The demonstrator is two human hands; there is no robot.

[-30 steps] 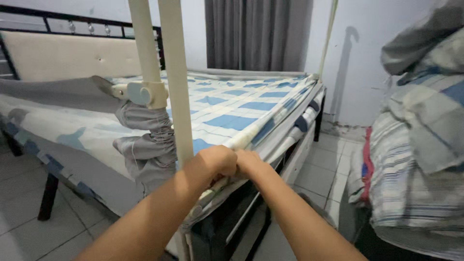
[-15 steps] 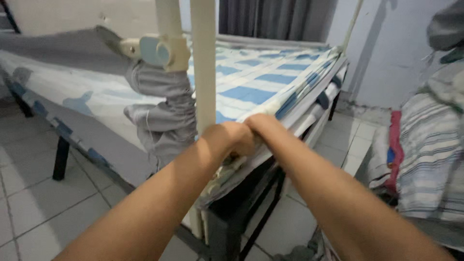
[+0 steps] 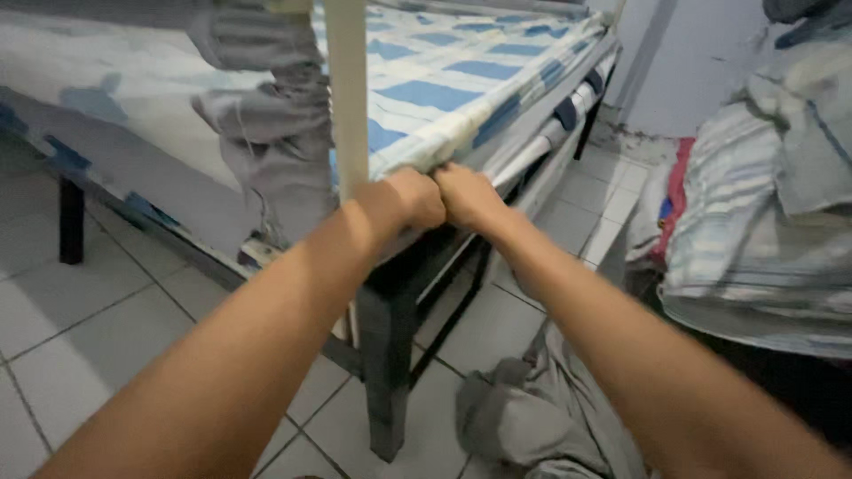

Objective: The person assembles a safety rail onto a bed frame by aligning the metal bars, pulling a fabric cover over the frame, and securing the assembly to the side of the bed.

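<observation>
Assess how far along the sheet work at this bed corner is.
Looks done: the blue-checked sheet lies flat across the mattress top. In hand: the left hand and right hand, both closed, grip its edge at the corner beside the cream post. Left: grey cloth hangs bunched by the post, and more lies on the floor.

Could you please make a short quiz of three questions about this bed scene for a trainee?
1. True or false: both hands grip the edge of the blue checked sheet at the mattress corner.
2. What lies on the tiled floor below the right hand? A) a grey cloth B) a pillow C) a shoe
3. The pale upright post stands just beside the ____ hand.

Key: 1 true. 2 A, the grey cloth. 3 left; the left hand is next to it.
</observation>
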